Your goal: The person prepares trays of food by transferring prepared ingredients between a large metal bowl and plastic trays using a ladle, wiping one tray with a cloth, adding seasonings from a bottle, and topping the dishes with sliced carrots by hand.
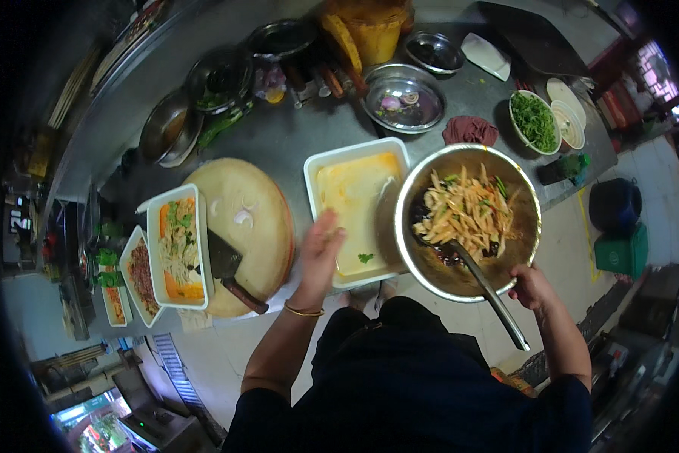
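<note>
My right hand (530,289) grips the near right rim of a large stainless-steel mixing bowl (469,289). Inside lies a heap of pale food strips (464,209) with green bits and dark pieces. A metal ladle or spoon (489,297) rests in the bowl, its handle sticking out over the near rim. Slightly blurred, my left hand (322,249) is raised at the left edge of a white plastic tray (356,277), holding nothing. Orange oily residue and one green leaf (365,258) lie in that tray. Whether the hand touches the tray, I cannot tell.
Leftward, a cleaver (234,272) lies on a round chopping board (260,209), beside a white tray of noodle-like food (153,243). Farther back stand a steel basin (430,113) with onion pieces and a maroon cloth (469,130). Chopped greens (534,122) and a green bottle (566,169) are rightward.
</note>
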A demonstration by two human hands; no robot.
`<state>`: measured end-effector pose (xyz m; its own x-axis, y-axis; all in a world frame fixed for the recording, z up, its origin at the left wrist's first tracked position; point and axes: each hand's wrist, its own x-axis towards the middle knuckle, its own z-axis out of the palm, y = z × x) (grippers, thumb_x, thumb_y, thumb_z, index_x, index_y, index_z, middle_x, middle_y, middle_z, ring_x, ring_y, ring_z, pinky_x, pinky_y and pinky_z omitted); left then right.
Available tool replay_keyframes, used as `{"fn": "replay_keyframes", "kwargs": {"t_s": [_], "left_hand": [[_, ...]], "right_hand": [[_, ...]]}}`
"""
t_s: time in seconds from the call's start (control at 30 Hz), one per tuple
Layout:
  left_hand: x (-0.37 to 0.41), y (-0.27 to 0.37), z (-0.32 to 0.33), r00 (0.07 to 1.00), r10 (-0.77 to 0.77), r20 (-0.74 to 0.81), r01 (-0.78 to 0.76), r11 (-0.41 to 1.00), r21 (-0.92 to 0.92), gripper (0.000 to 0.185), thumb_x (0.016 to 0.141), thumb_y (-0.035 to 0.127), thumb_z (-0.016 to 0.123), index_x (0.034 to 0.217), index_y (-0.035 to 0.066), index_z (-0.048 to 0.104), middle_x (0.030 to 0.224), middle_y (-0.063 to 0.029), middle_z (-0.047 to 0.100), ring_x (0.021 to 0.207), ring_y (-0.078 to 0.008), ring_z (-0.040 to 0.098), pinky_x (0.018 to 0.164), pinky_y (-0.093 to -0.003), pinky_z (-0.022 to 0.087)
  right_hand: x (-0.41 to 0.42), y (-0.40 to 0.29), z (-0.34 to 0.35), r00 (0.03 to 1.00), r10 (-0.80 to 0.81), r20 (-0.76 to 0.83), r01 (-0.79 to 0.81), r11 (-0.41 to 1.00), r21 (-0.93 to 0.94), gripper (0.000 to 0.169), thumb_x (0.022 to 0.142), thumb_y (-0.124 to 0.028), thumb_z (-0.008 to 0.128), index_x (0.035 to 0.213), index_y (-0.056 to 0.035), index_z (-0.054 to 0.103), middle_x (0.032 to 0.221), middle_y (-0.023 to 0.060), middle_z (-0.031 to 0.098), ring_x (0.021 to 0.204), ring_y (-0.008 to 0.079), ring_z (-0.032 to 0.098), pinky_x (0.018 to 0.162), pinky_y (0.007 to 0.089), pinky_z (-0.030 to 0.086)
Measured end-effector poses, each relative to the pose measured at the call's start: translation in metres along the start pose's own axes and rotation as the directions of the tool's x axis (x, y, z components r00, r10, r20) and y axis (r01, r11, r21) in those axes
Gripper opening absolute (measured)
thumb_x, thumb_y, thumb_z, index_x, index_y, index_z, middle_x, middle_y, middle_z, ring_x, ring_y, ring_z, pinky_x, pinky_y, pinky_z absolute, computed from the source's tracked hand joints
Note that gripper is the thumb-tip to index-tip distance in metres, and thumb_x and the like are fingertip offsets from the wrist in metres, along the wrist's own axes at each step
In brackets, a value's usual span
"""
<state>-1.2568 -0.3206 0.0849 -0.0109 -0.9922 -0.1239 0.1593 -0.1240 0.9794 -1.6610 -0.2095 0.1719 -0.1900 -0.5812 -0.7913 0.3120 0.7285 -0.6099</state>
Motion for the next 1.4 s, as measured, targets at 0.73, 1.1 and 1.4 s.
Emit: {"fn": "replay_keyframes", "kwargs": {"t_s": [0.73,1.1,1.4], "left_hand": [[-0.070,0.054,-0.034,0.864,-0.503,-0.006,0.364,0.633,-0.684,0.039,0.082,-0.001,0.048,0.121,-0.004,0.049,0.116,-0.0191,0.058,0.104,-0.0350,0.060,0.085,-0.0538,0.052],[-0.061,0.052,-0.059,0.843,-0.536,0.043,0.389,0.553,-0.737,0.040,0.083,-0.002,0.045,0.122,-0.006,0.043,0.122,-0.0196,0.053,0.110,-0.0345,0.056,0.090,-0.0540,0.050],[-0.050,0.049,-0.056,0.759,-0.649,0.050,0.476,0.501,-0.722,0.033,0.081,-0.003,0.046,0.112,-0.012,0.044,0.115,-0.0208,0.055,0.103,-0.0388,0.058,0.091,-0.0533,0.050]], "right_hand": [[-0.032,-0.025,0.219,0.395,-0.258,0.881,0.842,-0.282,-0.460,0.058,0.079,0.001,0.056,0.134,-0.0111,0.042,0.081,0.0081,0.056,0.063,0.0208,0.061,0.054,0.0325,0.049],[-0.063,-0.046,0.222,0.689,-0.150,0.709,0.656,0.544,-0.523,0.044,0.087,-0.004,0.052,0.130,-0.0092,0.051,0.075,0.0019,0.060,0.063,0.0074,0.054,0.059,0.0245,0.049],[-0.039,-0.045,0.222,0.426,-0.325,0.845,0.844,-0.194,-0.500,0.045,0.078,-0.004,0.058,0.122,-0.0117,0.059,0.079,0.0170,0.060,0.068,0.0347,0.060,0.064,0.0417,0.049]]}}
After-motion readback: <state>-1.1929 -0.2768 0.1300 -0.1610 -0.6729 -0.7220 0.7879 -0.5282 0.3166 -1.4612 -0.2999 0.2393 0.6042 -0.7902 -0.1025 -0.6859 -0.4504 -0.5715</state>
